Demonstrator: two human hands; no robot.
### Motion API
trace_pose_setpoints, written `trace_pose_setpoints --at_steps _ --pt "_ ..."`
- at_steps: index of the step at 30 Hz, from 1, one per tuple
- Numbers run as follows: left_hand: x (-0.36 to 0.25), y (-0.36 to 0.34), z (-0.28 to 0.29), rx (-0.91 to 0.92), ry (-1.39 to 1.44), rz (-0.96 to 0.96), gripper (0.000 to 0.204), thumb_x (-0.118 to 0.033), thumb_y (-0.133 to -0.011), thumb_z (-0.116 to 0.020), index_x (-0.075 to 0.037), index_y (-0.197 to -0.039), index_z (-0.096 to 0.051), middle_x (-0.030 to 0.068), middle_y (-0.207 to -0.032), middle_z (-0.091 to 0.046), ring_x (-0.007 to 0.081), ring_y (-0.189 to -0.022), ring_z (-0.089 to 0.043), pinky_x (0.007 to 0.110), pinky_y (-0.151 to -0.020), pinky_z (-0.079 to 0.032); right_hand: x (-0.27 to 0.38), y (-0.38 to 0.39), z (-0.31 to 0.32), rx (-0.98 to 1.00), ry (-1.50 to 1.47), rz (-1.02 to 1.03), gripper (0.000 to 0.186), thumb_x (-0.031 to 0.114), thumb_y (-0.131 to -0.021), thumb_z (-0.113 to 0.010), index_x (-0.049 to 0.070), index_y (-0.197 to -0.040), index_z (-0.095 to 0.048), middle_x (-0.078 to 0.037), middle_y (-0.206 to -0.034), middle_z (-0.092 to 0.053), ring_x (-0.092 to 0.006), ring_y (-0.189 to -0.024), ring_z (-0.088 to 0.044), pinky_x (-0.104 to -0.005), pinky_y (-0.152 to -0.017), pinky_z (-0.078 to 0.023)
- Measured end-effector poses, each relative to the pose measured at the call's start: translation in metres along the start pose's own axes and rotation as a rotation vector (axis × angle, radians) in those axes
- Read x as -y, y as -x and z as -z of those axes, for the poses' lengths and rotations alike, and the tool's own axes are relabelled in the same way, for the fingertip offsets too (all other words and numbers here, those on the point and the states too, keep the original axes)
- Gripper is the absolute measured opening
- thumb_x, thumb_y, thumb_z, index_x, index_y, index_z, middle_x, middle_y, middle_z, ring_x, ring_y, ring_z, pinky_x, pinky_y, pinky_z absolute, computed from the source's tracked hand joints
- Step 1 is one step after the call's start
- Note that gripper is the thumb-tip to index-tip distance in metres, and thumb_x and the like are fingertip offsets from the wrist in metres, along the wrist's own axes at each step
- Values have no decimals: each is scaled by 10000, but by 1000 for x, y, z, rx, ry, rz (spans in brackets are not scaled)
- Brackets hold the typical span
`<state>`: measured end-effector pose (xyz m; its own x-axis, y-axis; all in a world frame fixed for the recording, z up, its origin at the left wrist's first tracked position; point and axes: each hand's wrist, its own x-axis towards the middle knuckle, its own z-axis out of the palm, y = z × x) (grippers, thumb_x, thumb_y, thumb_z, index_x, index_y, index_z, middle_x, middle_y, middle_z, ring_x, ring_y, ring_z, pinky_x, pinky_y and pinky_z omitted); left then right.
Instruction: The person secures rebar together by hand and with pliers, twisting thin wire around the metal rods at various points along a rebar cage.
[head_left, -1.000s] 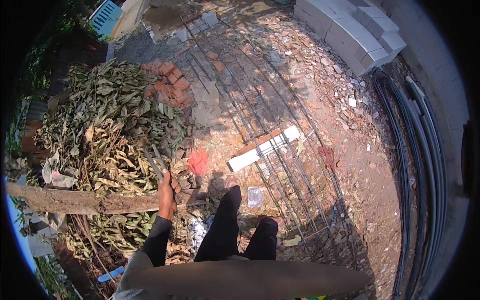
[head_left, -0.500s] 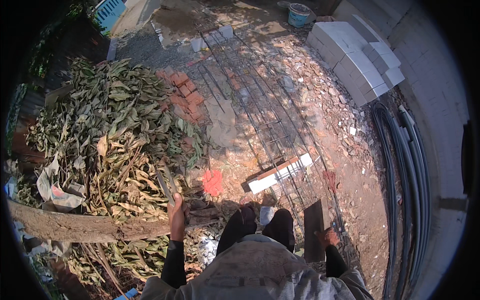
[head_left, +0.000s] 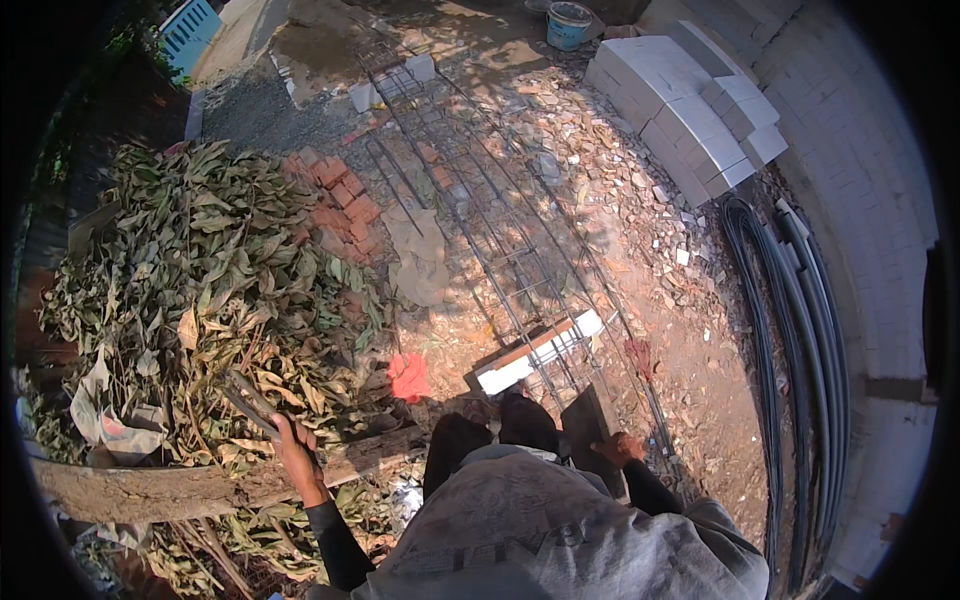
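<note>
My left hand (head_left: 298, 455) is closed on a dark two-armed tool (head_left: 252, 402), its narrow arms angled up and left over dry leaves. Its exact kind is unclear. My right hand (head_left: 622, 450) grips the right edge of a dark flat board (head_left: 590, 425); my shirt hides the board's lower end. Beyond the board lies a long rebar cage (head_left: 512, 270), running away to the far left. A white block (head_left: 540, 353) with a reddish strip along it sits under the cage's near end.
A log (head_left: 190, 485) crosses the leaf pile (head_left: 220, 300) on the left. Orange bricks (head_left: 340, 200) lie beyond it. Along the right are stacked pale blocks (head_left: 660, 90) and black pipes (head_left: 800, 350). A blue bucket (head_left: 567, 28) stands far off; rubble covers the ground.
My left hand has moved left and lower with the tool, which now tilts further left. My right hand and the board have shifted left in view, and the board leans more. The whole view has shifted.
</note>
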<state>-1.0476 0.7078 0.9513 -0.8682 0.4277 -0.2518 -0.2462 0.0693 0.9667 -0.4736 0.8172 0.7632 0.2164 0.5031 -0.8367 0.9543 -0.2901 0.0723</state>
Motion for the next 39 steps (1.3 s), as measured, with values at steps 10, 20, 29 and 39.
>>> trace_pose_setpoints --at_steps 10,20,29,39 --pt "-59 -26 -41 -119 166 -127 366 -425 -1051 -500 -63 -1028 -550 -23 -662 -361 95 -556 -288 282 -503 -289 -30 -57 8 14 148 77 817 725 -758 -647 72 -1249 -661 -201 -1242 -662 -369 -1182 -615 -477 -976 -481" --pt "-39 -202 -140 34 375 -1 361 -411 -1057 -492 -64 -964 -536 -31 -648 -344 89 -542 -288 265 -480 -256 77 -30 81 -40 79 -100 844 693 -736 -693 -8 -1205 -660 -242 -1232 -654 -374 -1176 -620 -460 -970 -493" --pt "-54 -349 -230 126 266 63 343 -408 -1038 -544 -76 -951 -534 -24 -688 -367 91 -614 -331 277 -532 -310 156 25 151 -5 -29 -334 866 692 -693 -744 -55 -1127 -688 -260 -1155 -683 -377 -1115 -657 -457 -939 -512" --pt "-61 -407 -316 184 199 136 371 -457 -1033 -531 -93 -962 -515 -20 -687 -376 108 -589 -364 299 -550 -336 213 21 121 -7 -246 -500 921 696 -681 -749 -56 -1204 -651 -249 -1190 -674 -369 -1159 -639 -447 -962 -504"
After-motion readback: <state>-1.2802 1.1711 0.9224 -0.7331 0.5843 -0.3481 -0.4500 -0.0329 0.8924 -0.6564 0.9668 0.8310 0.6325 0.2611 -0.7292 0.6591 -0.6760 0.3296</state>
